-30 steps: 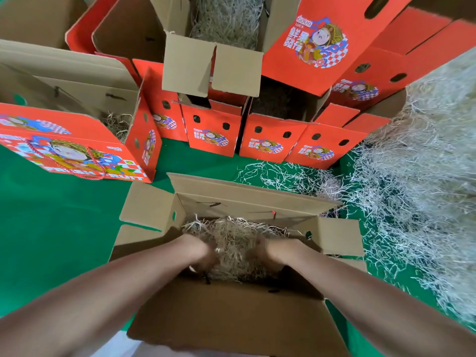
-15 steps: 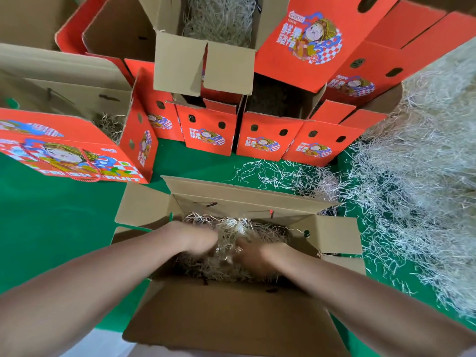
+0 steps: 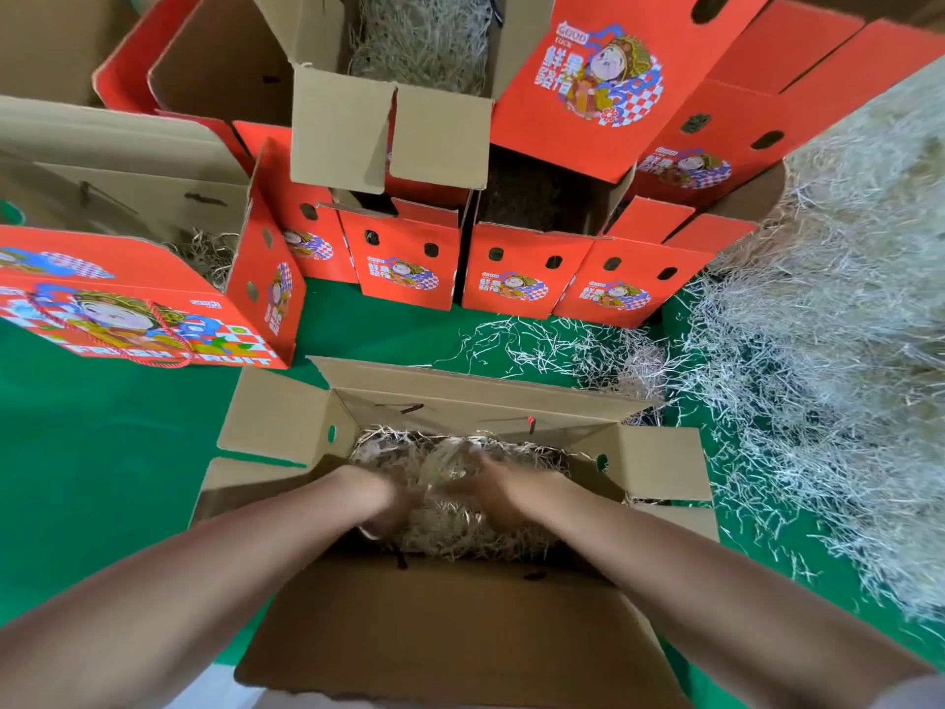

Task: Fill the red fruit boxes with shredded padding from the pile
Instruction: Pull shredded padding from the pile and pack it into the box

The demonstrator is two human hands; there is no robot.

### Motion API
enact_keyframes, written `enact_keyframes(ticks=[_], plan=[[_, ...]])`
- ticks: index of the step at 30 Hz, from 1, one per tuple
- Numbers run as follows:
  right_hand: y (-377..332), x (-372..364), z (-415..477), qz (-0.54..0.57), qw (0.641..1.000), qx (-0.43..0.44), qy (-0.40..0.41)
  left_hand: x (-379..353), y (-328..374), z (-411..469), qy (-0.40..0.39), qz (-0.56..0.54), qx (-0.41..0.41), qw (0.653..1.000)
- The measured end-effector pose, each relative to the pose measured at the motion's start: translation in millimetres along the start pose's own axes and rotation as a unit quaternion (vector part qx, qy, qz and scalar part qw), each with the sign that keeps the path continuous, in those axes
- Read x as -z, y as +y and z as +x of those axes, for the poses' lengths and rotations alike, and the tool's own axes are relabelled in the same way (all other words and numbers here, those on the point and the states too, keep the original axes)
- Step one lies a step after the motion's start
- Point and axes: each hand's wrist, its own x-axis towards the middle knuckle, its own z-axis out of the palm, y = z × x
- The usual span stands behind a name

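An open cardboard box (image 3: 463, 386), brown on the inside, stands right in front of me with its flaps spread. Pale shredded padding (image 3: 463, 534) covers its bottom. Both my hands are down inside it, close together on the padding. My left hand (image 3: 391, 509) has its fingers sunk into the shreds and blurred, so its grip is unclear. My right hand (image 3: 498, 491) lies over the padding with fingers stretched out, also blurred. The big pile of shredded padding (image 3: 844, 350) lies to the right on the green table.
Several red fruit boxes (image 3: 404, 268) stand in a row behind, some holding padding. One large red box (image 3: 128, 299) sits at the left. Loose shreds (image 3: 537, 345) are scattered on the green table (image 3: 102, 452) between the row and my box.
My hands moved from pressing apart at the near side toward each other, then shifted over the middle of the padding. The padding is spread wider in the box.
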Motion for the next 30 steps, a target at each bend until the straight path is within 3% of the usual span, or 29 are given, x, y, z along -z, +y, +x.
enact_keyframes(ticks=[2,5,9,11,13,15,17,21,26,28,30], plan=[[5.3,1.0,1.1,0.015,1.0,-0.009,0.008,-0.9,-2.1,2.1,-0.017,0.054,0.004,0.998],[8.3,8.0,-13.2,-0.063,0.995,0.06,0.055,7.8,-6.0,4.9,0.104,0.022,-0.04,0.994],[14.1,15.5,-34.5,-0.153,0.98,0.022,0.128,19.2,-5.3,-9.3,0.216,-0.039,-0.038,0.975],[16.0,9.4,-40.4,-0.183,0.98,0.002,0.071,12.6,-8.1,-5.3,0.188,-0.016,-0.045,0.981],[19.6,-0.4,-38.3,-0.199,0.98,0.008,-0.019,3.0,-6.3,-9.5,0.065,0.037,-0.054,0.996],[23.9,-6.3,-30.7,-0.257,0.958,-0.009,-0.129,-5.6,-3.4,-11.8,-0.023,0.129,-0.036,0.991],[22.6,-6.4,-28.9,-0.312,0.931,-0.039,-0.183,-4.1,-6.8,-14.3,-0.035,0.187,-0.055,0.98],[16.7,-0.9,-35.6,-0.385,0.911,-0.017,-0.151,5.5,-13.7,-6.7,0.0,0.134,-0.044,0.99],[19.6,0.1,-42.5,-0.193,0.979,-0.01,0.059,14.8,-11.0,3.6,0.182,0.051,-0.079,0.979],[20.4,2.4,-46.3,-0.205,0.978,-0.026,0.022,15.1,-13.9,5.5,0.179,0.051,-0.077,0.98],[18.2,-0.9,-49.5,-0.249,0.963,-0.044,-0.092,11.3,-15.8,4.3,0.069,0.064,-0.055,0.994]])
